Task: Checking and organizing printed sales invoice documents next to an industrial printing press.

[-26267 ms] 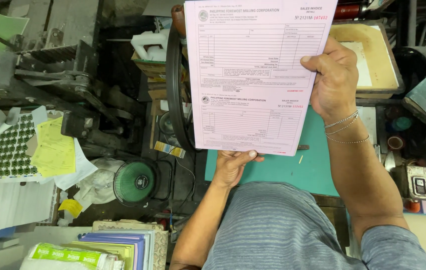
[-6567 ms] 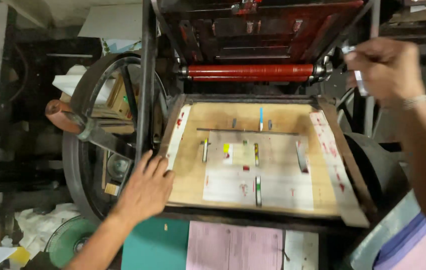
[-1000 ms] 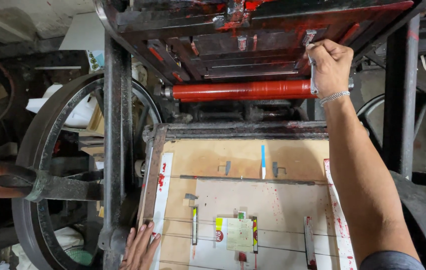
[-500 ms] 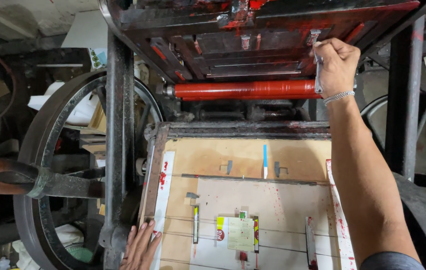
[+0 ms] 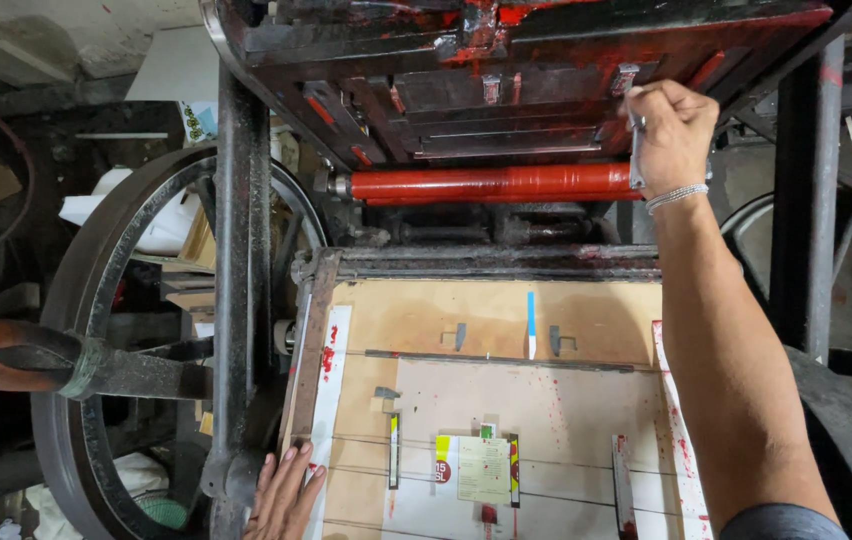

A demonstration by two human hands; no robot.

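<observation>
Head view: right hand raised to the ink-stained press bed, clenched around a slim metal tool just above the red roller. Left hand released, fingers spread flat on the platen's left edge, beside the flywheel.

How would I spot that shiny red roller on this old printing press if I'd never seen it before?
Start at the big dark flywheel on the left, then look right past the black upright post. Above the tan board lies the red roller, a long horizontal cylinder whose right end meets the right hand. Its neighbours are dark metal; only it is glossy red all over.
</observation>
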